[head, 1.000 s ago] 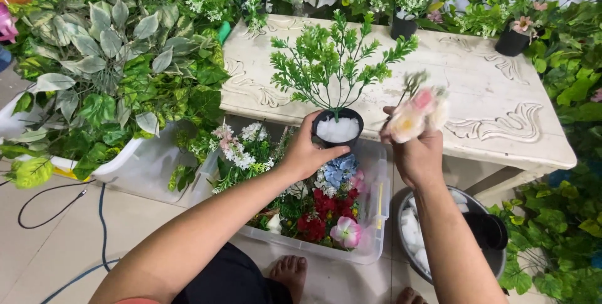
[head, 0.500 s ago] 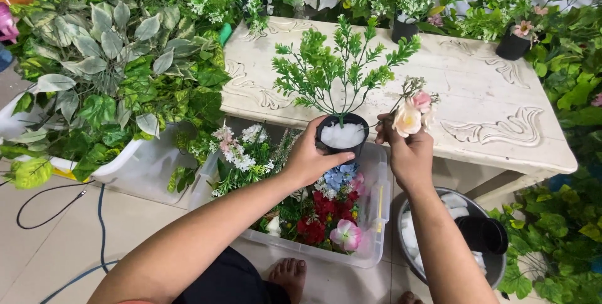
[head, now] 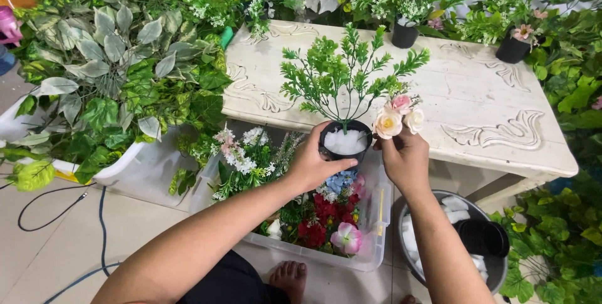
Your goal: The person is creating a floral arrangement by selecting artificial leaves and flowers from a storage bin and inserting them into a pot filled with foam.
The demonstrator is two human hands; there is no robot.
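My left hand [head: 310, 165] grips a small black pot [head: 345, 143] filled with white foam, from which a green fern-like sprig [head: 343, 73] rises. My right hand [head: 404, 160] holds a small bunch of cream and pink artificial flowers [head: 396, 118] right beside the pot's rim, their stems hidden in my fingers. Both hands hover above a clear plastic bin [head: 370, 251] of mixed artificial flowers, in front of the white carved table [head: 489, 116].
Two more black pots with greenery [head: 404, 33] [head: 513, 47] stand at the table's back. A metal basin [head: 495, 266] with white foam pieces and black pots sits at lower right. A white tub of leafy foliage [head: 119, 166] is at left, with a cable [head: 94, 216] on the tiled floor.
My right hand has lowered the flower bunch and brought it in beside the pot's rim. My left hand keeps the pot steady.
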